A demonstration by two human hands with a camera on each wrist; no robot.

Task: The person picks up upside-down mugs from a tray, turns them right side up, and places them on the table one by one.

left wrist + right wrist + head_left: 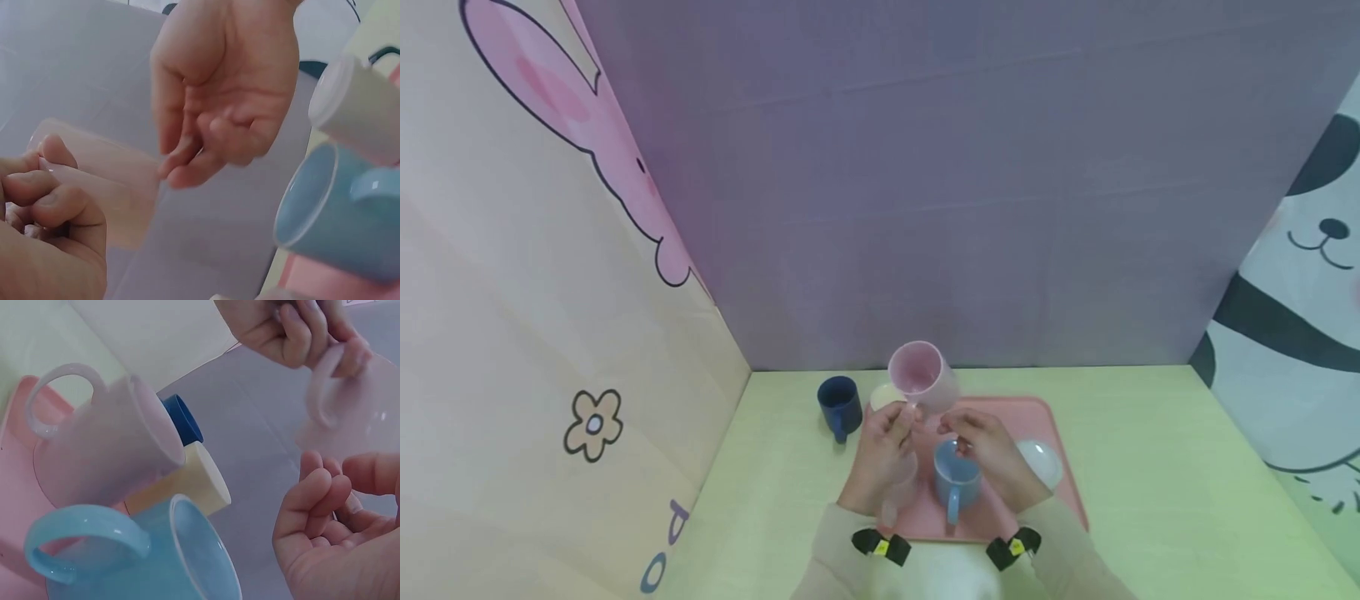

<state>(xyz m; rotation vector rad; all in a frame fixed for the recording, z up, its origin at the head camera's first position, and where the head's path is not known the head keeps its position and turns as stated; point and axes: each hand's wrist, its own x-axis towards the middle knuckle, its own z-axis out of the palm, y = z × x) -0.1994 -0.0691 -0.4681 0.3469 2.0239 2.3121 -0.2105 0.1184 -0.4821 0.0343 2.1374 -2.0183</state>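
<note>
My left hand (883, 450) pinches the handle of a pink mug (936, 390), holding it raised above the back of a pink tray (1000, 408). The mug's mouth is tilted up and toward the left. Close to the mug's right side is my right hand (988, 450); its fingers are loosely curled with nothing visible between them (225, 94). Below the hands, a light blue mug (957, 479) stands on the tray with its handle toward me. A pale pink mug (100, 444) stands left of it, partly hidden by my left hand in the head view.
A cream cup (886, 396) stands at the tray's back left, partly covered. Just outside, left of the tray, is a dark blue mug (841, 407). A white cup (1040, 463) sits on the tray's right side. A grey-purple wall (962, 208) rises behind the table.
</note>
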